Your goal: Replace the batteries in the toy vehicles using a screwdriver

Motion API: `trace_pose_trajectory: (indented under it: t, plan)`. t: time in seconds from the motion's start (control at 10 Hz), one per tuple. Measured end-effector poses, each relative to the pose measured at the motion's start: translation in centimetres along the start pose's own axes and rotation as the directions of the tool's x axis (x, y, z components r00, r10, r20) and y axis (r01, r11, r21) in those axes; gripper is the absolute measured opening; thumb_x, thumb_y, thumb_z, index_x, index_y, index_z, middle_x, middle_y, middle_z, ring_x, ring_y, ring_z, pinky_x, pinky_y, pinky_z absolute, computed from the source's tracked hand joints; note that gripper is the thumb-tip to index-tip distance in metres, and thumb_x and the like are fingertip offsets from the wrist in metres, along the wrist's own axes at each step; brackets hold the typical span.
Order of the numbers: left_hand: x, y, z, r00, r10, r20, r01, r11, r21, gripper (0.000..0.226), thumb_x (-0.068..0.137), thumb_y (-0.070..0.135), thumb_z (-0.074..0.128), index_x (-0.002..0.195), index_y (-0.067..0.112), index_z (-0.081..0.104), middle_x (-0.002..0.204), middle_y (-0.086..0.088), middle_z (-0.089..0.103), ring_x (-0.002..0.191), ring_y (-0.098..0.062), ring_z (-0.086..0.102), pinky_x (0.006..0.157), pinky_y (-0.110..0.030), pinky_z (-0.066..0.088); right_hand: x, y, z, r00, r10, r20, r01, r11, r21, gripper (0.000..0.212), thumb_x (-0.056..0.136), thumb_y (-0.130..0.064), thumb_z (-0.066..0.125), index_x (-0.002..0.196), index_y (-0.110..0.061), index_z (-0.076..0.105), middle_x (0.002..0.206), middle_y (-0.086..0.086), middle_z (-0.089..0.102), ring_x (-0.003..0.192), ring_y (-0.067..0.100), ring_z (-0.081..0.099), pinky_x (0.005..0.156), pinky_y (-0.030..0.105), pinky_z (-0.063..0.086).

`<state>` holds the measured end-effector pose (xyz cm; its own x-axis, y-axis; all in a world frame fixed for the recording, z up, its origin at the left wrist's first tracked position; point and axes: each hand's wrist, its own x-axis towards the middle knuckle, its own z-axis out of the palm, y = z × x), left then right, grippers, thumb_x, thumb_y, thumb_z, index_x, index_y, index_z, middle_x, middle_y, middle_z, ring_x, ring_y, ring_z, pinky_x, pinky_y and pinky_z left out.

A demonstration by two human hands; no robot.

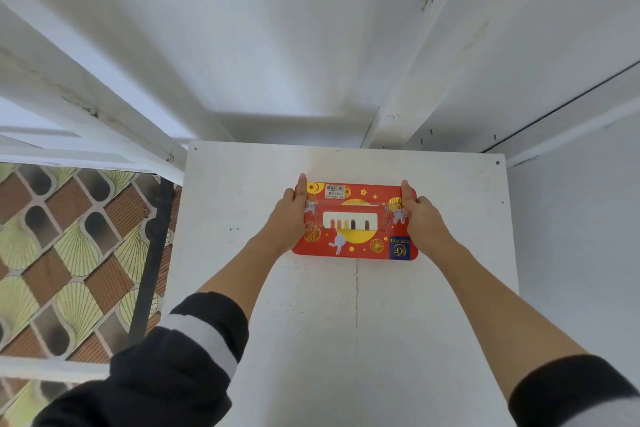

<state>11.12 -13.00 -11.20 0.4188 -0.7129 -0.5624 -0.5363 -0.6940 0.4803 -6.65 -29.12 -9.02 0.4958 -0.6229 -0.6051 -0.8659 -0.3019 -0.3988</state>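
Note:
A flat red box [360,246] with gold and rabbit prints and a clear window showing several coloured items lies on the white table [346,322]. My left hand [289,215] grips its left edge, thumb on top. At the box's right edge, my right hand [420,215] holds it the same way. No toy vehicle, battery or screwdriver is in view.
White walls and a white beam stand behind the table. To the left, a black table leg [152,267] runs down beside a patterned brown and green floor [69,253]. White rails cross the upper left.

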Motion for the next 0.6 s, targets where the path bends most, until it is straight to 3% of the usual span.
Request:
trace_pose_trajectory:
  t: [0.3,0.4,0.5,0.6]
  plan:
    - [-0.6,0.9,-2.0,0.994,-0.055,0.099,0.054,0.998,0.018,0.073,0.105,0.022,0.039,0.153,0.026,-0.015,0.145,-0.016,0.030,0.124,-0.027,0.050,0.094,-0.039,0.054,-1.0,-0.4,-0.8,0.997,0.027,0.078,-0.010,0.977,-0.213,0.072,0.098,-0.031,0.041,0.148,-0.026,-0.010,0.138,0.016,0.031,0.121,0.025,0.045,0.092,0.039,0.050]
    - [-2.2,1.8,-3.7,0.998,-0.060,0.007,0.059,0.997,0.041,0.068,0.104,0.023,0.041,0.156,0.018,-0.003,0.150,-0.015,0.026,0.132,-0.030,0.042,0.101,-0.040,0.049,-3.0,-1.4,-2.5,1.000,0.003,0.019,0.002,0.972,-0.234,0.067,0.098,-0.033,0.039,0.149,-0.025,-0.005,0.138,0.014,0.032,0.120,0.024,0.045,0.091,0.038,0.050]
    - [-4.9,2.6,-7.1,0.972,0.004,-0.236,0.001,1.000,0.020,0.060,0.104,0.018,0.042,0.155,0.012,0.012,0.153,-0.010,0.030,0.135,-0.026,0.040,0.107,-0.035,0.040,-6.9,-2.7,-6.5,0.993,-0.096,-0.062,0.078,0.966,-0.247,0.050,0.099,-0.031,0.040,0.146,-0.020,0.025,0.136,0.007,0.041,0.119,0.019,0.047,0.093,0.034,0.045]
    - [-12.0,1.9,-8.3,0.940,0.039,-0.339,-0.077,0.992,-0.100,0.043,0.103,0.017,0.043,0.142,0.034,0.040,0.136,-0.001,0.049,0.119,-0.013,0.054,0.100,-0.021,0.039,-14.2,-4.6,-14.1,0.902,-0.330,-0.280,0.324,0.944,-0.067,0.021,0.095,-0.023,0.051,0.112,-0.028,0.062,0.112,-0.006,0.063,0.095,0.006,0.056,0.085,0.025,0.046]
